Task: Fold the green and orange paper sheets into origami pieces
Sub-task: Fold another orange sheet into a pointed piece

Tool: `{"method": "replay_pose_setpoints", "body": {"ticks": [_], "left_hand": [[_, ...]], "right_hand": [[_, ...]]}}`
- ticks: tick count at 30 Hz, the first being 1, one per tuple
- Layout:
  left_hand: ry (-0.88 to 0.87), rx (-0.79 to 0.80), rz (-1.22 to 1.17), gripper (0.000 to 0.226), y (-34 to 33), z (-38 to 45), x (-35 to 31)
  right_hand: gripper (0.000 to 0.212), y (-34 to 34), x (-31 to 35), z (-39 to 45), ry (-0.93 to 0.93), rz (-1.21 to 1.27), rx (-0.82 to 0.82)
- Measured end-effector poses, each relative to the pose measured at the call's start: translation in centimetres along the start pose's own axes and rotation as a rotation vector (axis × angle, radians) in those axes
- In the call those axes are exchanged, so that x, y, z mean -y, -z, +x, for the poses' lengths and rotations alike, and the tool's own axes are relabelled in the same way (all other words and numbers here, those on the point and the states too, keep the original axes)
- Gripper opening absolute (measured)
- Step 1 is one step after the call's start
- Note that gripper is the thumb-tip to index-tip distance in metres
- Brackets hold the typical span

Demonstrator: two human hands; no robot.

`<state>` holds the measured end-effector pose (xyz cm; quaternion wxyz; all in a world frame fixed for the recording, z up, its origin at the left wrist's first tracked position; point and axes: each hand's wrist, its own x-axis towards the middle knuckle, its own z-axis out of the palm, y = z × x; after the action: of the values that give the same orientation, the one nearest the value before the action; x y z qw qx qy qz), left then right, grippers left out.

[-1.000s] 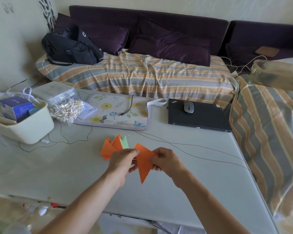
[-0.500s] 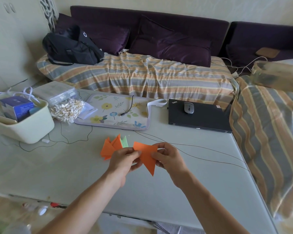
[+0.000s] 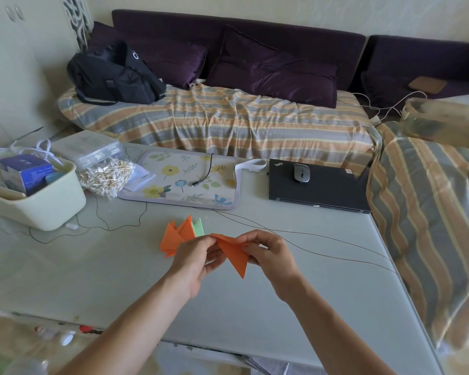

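I hold a folded orange paper piece (image 3: 234,254) above the pale table (image 3: 119,266), its long point hanging down. My left hand (image 3: 194,262) pinches its left corner and my right hand (image 3: 268,253) pinches its right edge with thumb and fingertips. Behind my left hand lies a small pile of folded orange pieces (image 3: 175,235) on the table, with a pale green piece (image 3: 199,228) sticking out at the pile's right. Part of the pile is hidden by my left hand.
A cream tub (image 3: 35,204) with boxes stands at the left, a bag of cotton swabs (image 3: 106,178) and a floral mat (image 3: 190,182) behind. A closed black laptop (image 3: 325,190) carries a mouse (image 3: 301,172). Thin cables (image 3: 309,239) cross the table. A striped sofa lies beyond.
The orange piece has turned in my hands: its upper edge now lies flatter and its point hangs further right. Both hands have shifted slightly on it.
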<state>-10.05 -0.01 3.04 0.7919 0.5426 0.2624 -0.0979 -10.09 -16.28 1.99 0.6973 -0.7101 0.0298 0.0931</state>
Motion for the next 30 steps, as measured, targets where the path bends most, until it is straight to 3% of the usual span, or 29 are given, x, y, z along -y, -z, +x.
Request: {"method": "replay_pose_setpoints", "body": {"ticks": [6, 13, 16, 22, 30], "left_hand": [[0.028, 0.029, -0.03, 0.045, 0.1, 0.3, 0.2], [-0.092, 0.01, 0.062, 0.01, 0.8, 0.7, 0.9], [-0.166, -0.004, 0.133, 0.007, 0.9, 0.7, 1.0], [-0.226, 0.022, 0.243, 0.006, 1.0, 0.9, 1.1], [-0.257, 0.084, 0.35, 0.005, 1.0, 0.9, 1.2]], "right_hand": [[0.034, 0.0, 0.0, 0.0, 0.037, -0.099, -0.065], [0.049, -0.2, -0.2, 0.0, 0.074, -0.131, -0.013], [0.048, -0.2, -0.2, 0.2, 0.026, -0.119, 0.007], [0.026, 0.4, -0.1, 0.4, -0.109, -0.01, -0.028], [0.035, 0.6, -0.2, 0.5, -0.184, -0.035, 0.025]]}}
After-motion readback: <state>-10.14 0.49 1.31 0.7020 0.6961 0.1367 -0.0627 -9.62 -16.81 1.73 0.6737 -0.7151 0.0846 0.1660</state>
